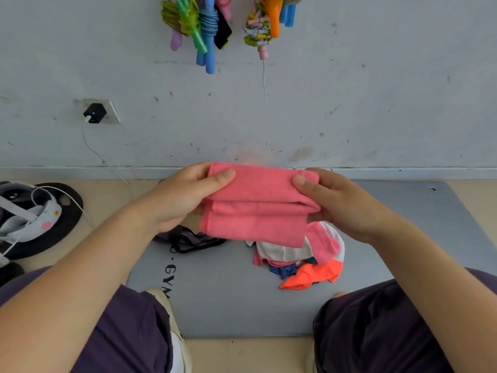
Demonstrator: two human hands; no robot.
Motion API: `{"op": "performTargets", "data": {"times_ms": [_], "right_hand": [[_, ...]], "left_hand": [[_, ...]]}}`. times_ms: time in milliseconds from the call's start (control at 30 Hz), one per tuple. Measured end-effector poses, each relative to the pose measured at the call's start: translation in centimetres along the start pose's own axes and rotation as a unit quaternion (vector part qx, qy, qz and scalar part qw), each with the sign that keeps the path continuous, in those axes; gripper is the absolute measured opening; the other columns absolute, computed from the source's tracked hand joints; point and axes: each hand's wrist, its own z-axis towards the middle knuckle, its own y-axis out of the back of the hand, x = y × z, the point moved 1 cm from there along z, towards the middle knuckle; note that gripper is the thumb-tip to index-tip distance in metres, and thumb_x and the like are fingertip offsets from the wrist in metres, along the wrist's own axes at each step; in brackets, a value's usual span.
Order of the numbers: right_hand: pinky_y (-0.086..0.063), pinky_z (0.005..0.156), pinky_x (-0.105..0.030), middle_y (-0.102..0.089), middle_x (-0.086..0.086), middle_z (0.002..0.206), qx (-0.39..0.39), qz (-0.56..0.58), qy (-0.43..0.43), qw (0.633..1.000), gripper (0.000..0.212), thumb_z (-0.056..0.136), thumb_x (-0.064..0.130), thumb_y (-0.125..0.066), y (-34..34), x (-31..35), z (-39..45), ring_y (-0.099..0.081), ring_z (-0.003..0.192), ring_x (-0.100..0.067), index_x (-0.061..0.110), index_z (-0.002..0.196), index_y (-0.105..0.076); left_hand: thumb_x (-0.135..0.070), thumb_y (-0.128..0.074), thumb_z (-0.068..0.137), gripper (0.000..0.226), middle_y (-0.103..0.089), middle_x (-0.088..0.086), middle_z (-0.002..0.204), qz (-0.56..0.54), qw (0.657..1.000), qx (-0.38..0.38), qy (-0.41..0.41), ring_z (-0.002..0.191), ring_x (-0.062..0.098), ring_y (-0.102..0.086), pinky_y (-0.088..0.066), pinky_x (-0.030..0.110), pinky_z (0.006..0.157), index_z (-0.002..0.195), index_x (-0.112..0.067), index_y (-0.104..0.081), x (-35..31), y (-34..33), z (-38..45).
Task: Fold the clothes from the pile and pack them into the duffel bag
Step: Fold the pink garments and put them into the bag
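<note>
- At far left, on the tan floor (113, 195): white headset (29, 219) with a pink spot, lying on a round black base (67, 219); thin white cable looped over it
- On the grey wall (376, 103) above: white socket (110, 110) with a black charger (94, 113) plugged in; white wire (107, 162) trailing down from it to the floor
- Left knee in dark purple shorts (129, 332) at the bottom edge; light shoe just beside it, on the near edge of the mat
- Left hand (183, 195) clamped on the left end of the pink garment (255, 208); thumb on top near the upper corner, fingers curled underneath
- Below that hand, on the grey mat (228, 297): dark purple bag (188, 239) with black straps, lying flat, partly hidden behind hand and cloth; black letters "GYM" printed on the mat nearby
- High on the wall, centre: bundles of coloured skipping ropes (207, 25), green, blue, pink, orange, hanging in two clusters; thin white cord dangling from the right cluster
- Pink garment held up in the air between both hands, above the mat, folded into stacked horizontal layers; lower edge hanging loose
- Under and right of it, on the mat: pile of clothes (304, 259), white, pink, blue and bright orange pieces heaped together, apart from the bag
- Right hand (341, 203) pinching the right end of the pink garment; thumb on top, fingers wrapped below the fold
- Right knee in dark purple shorts at lower right; metal eyelet (433, 189) in the far right corner of the mat
</note>
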Motion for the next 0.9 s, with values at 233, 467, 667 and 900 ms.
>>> {"op": "performTargets", "data": {"times_ms": [233, 467, 667, 900], "right_hand": [[-0.044, 0.052, -0.025, -0.057, -0.002, 0.065, -0.219, -0.145, 0.107, 0.959, 0.027, 0.084, 0.031, -0.072, -1.4, 2.3, 1.3, -0.052, 0.056, -0.008, 0.01, 0.083, -0.056], [-0.048, 0.075, -0.038, -0.06, -0.003, 0.103, -0.136, -0.448, 0.342, 0.815, 0.044, 0.075, 0.044, -0.078, -8.3, 4.3, 6.8, -0.055, 0.088, -0.026, 0.007, 0.092, -0.063], [-0.051, 0.079, -0.026, -0.064, 0.004, 0.102, -0.214, -0.195, 0.141, 0.947, 0.035, 0.081, 0.043, -0.072, -8.1, 0.8, 13.6, -0.062, 0.093, -0.012, 0.02, 0.104, -0.06], [-0.053, 0.062, -0.03, -0.072, 0.006, 0.076, -0.121, -0.059, -0.019, 0.991, 0.027, 0.08, 0.041, -0.076, -11.6, -9.6, 22.2, -0.066, 0.068, -0.013, 0.015, 0.082, -0.069]], "left_hand": [[-0.031, -0.074, 0.084, 0.024, -0.068, 0.004, 0.093, 0.143, 0.971, -0.179, -0.065, 0.08, 0.014, -0.066, -0.053, 0.029, 0.072, 0.102, -0.018, -0.065, -1.6, 0.2, 0.3], [-0.045, -0.067, 0.087, 0.054, -0.068, 0.023, 0.118, -0.129, 0.99, -0.045, 0.03, 0.112, 0.034, -0.065, -0.052, 0.049, 0.097, 0.122, -0.005, -0.063, -5.2, 2.0, 2.6], [-0.016, -0.073, 0.079, 0.05, -0.071, 0.009, 0.118, -0.117, 0.991, -0.048, 0.044, 0.108, 0.022, -0.068, -0.058, 0.033, 0.084, 0.127, -0.009, -0.059, 0.0, 10.7, 4.9], [-0.021, -0.089, 0.058, 0.064, -0.074, 0.004, 0.109, -0.085, 0.983, -0.131, 0.092, 0.105, 0.024, -0.069, -0.053, 0.043, 0.097, 0.118, -0.016, -0.065, 10.5, 15.4, 8.9]]}}
